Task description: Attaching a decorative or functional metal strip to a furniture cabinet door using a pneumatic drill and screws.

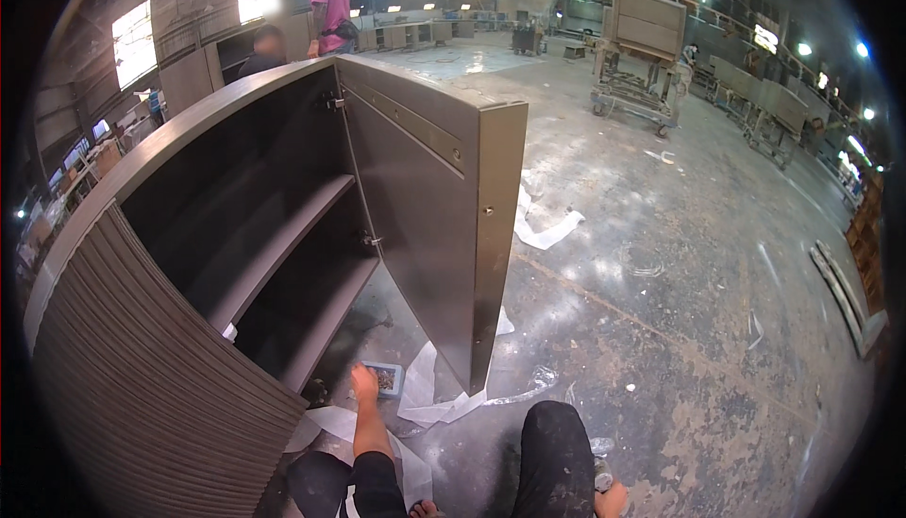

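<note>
My left hand reaches down to the left edge of a small blue tray on the floor. Small metal pieces, like screws, lie in the tray. The fingers look closed; what they hold, if anything, is too small to see. Beside my right knee, my right hand is closed around a short cylindrical tool, partly hidden by the leg. In front of me stands a dark grey cabinet with a ribbed curved side and two shelf levels. Its hinged door stands open toward me.
White wrapping sheets lie under the door, with another strip farther off. Behind the cabinet are a person in a pink shirt and a second person. A wheeled cart stands far right. Long panels lie at the right edge.
</note>
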`<state>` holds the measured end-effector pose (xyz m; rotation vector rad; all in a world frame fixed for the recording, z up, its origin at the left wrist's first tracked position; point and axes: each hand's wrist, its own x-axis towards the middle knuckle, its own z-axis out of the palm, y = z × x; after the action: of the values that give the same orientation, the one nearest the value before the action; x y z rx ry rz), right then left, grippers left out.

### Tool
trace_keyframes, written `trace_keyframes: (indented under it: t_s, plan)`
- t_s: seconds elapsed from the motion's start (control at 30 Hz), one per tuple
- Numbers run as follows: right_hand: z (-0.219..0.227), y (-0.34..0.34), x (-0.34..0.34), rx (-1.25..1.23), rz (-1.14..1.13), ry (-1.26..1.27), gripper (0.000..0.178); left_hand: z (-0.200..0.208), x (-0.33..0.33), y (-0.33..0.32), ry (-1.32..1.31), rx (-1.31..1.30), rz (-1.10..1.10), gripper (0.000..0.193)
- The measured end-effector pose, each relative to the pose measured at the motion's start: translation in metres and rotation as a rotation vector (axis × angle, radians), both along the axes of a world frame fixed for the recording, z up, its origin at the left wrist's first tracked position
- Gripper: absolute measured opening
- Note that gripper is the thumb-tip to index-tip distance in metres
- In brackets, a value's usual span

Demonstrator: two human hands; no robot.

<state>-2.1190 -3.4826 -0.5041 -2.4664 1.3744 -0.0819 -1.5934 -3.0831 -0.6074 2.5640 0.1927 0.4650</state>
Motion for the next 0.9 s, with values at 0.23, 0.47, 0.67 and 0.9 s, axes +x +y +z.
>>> trace_keyframes:
  t_s: [0.23, 0.47, 0.67, 0.9]
  plan:
    - [0.013, 0.000, -0.006, 0.115, -0.117, -0.095, 0.038, 0.019, -0.014, -0.012, -0.057, -0.502, 0.212, 0.019]
    - [0.034, -0.019, 0.022, 0.024, -0.204, -0.365, 0.045, 0.178, -0.131, -0.072, -0.309, -1.800, 0.353, 0.022]
    - [0.166, 0.007, 0.081, 0.222, 0.184, -0.836, 0.044, 0.316, -0.237, -0.105, 0.158, -1.803, 0.023, 0.017]
    - [0.232, 0.042, 0.127, 0.267, 0.897, -0.998, 0.030, 0.375, -0.276, -0.157, 0.394, -1.816, -0.418, 0.021]
